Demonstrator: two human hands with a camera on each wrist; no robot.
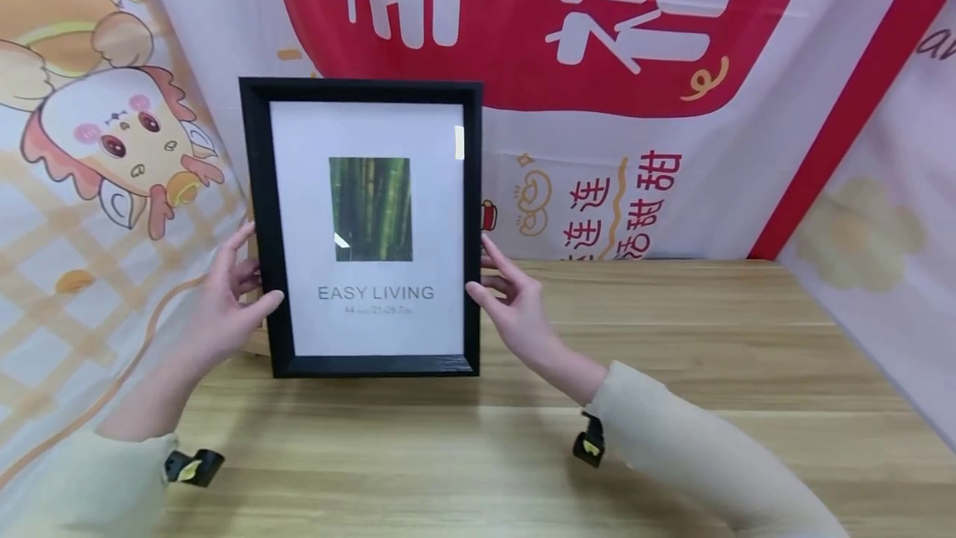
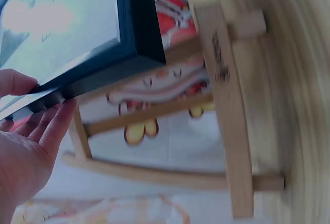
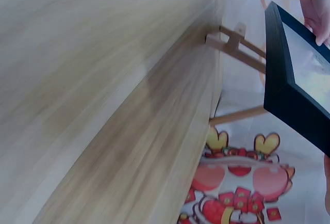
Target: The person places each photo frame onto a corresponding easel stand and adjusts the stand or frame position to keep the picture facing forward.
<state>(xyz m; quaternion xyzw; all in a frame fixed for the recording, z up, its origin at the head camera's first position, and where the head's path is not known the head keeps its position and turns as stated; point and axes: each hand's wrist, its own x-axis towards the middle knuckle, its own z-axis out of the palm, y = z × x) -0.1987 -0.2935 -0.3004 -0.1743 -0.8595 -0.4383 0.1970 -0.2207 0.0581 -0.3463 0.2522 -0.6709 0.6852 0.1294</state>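
A black picture frame (image 1: 470,231) stands upright between both hands, showing a white sheet with a bamboo picture and "EASY LIVING" on it. On its left side my left hand (image 1: 231,301) grips the edge, thumb on the front and fingers behind. My right hand (image 1: 515,301) holds the opposite edge the same way, a little above the lower corner. Behind the frame, a wooden easel (image 2: 227,110) shows in the left wrist view, with slim legs and crossbars. The frame hides most of that easel in the head view.
A wood-grain table (image 1: 597,438) spreads in front and to the right. Printed cloths hang behind it, including a red and white banner (image 1: 515,90), and a cartoon-patterned cloth (image 1: 82,214) on the left. Both wrists carry small black cameras (image 1: 590,441).
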